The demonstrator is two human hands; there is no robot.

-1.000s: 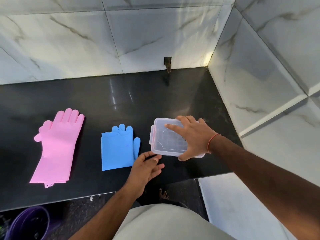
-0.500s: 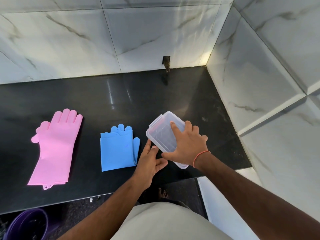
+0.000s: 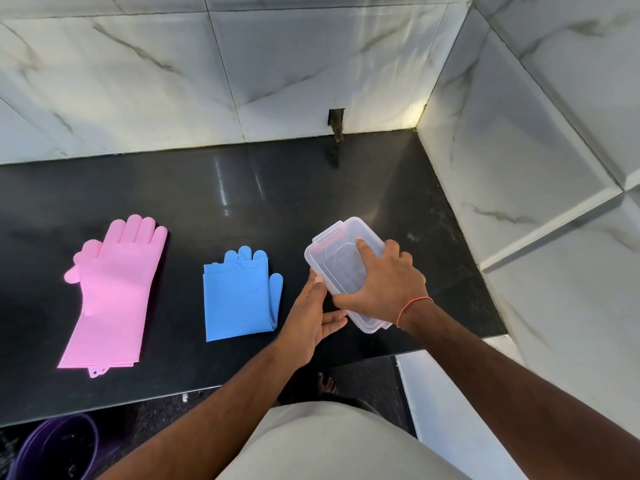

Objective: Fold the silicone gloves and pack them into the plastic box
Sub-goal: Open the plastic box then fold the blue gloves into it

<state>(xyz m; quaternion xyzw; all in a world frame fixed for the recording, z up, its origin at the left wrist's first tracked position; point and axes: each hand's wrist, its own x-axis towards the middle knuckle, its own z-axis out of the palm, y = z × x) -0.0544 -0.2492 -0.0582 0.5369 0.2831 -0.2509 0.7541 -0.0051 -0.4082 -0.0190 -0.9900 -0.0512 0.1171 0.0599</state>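
Observation:
A clear plastic box (image 3: 337,252) with its lid on sits turned at an angle on the black counter, near the front right. My right hand (image 3: 388,280) lies on top of it and grips its lid. My left hand (image 3: 313,315) touches the box's left side with thumb and fingertips. Left of the box lie the blue silicone gloves (image 3: 237,296), folded in half, fingers pointing to the wall. Further left the pink silicone gloves (image 3: 114,289) lie flat and unfolded, one stacked on the other.
The black counter (image 3: 242,202) ends at marble wall tiles behind and on the right. A small dark opening (image 3: 336,121) sits in the back wall. Below the counter's front edge stands a purple bucket (image 3: 52,448). A bare foot (image 3: 325,382) shows on the floor.
The box has been turned from square to slanted and pulled a little nearer. My right hand shifted down over its lid, and my left hand came up against its side.

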